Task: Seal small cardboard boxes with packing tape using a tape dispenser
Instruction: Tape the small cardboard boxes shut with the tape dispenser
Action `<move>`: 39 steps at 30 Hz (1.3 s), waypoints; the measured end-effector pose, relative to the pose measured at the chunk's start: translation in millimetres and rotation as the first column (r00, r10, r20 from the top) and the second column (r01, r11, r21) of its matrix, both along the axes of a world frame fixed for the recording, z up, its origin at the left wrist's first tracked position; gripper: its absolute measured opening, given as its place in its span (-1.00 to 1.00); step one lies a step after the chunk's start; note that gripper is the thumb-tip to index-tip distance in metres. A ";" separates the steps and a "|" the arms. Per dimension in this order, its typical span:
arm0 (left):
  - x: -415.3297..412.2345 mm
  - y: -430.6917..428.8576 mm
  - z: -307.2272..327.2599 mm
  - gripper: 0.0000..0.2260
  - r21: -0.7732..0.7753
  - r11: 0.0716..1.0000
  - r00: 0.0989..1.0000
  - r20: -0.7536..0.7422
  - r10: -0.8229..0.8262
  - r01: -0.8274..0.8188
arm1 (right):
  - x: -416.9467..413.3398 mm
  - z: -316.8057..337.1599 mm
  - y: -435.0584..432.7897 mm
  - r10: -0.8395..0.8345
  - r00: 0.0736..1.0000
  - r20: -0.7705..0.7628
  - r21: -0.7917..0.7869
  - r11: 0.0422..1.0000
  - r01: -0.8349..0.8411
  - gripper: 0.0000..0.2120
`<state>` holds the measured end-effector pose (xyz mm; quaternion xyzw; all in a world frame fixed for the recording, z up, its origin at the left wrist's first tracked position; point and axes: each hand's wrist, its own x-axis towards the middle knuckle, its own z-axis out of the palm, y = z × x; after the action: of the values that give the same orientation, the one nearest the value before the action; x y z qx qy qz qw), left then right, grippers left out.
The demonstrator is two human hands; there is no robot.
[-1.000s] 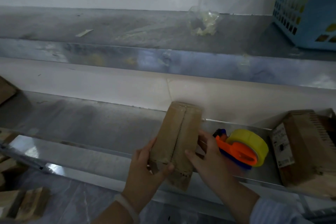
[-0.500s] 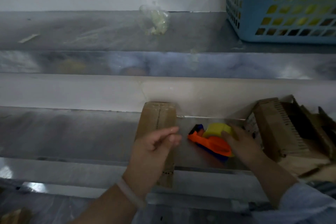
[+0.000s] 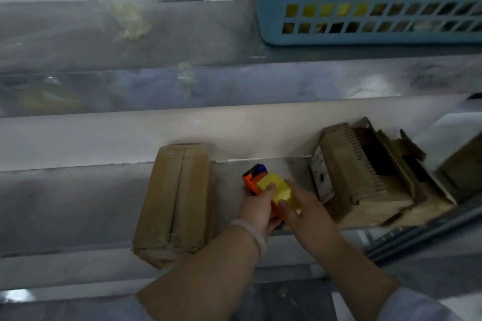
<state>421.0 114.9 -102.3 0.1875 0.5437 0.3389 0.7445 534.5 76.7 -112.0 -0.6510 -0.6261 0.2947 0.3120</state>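
A small brown cardboard box (image 3: 173, 203) lies on the steel shelf (image 3: 65, 203), its flap seam facing up, and no hand touches it. To its right sits the tape dispenser (image 3: 271, 190), orange and blue with a yellow tape roll. My left hand (image 3: 257, 207) grips the dispenser from the left, thumb on the yellow roll. My right hand (image 3: 303, 210) holds the roll from the right side, fingers curled on it.
An opened cardboard box (image 3: 365, 177) with raised flaps stands on the shelf right of the dispenser. A blue plastic basket (image 3: 365, 34) sits on the upper shelf at top right. A crumpled bit of clear film (image 3: 127, 18) lies on the upper shelf.
My left hand has left the small box and moved right onto the dispenser. My right hand has closed on the yellow roll. The box now lies alone on the shelf.
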 end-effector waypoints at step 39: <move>-157.2 -53.5 89.6 -0.83 0.274 0.958 0.992 0.069 -0.102 0.079 | -26.8 106.4 -37.0 0.400 0.755 -0.519 0.125 0.910 -0.396 -0.54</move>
<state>263.8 61.4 -12.7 0.2980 0.4518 0.3831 0.7485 507.7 39.6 -5.6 -0.3939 -0.6390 0.5210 0.4062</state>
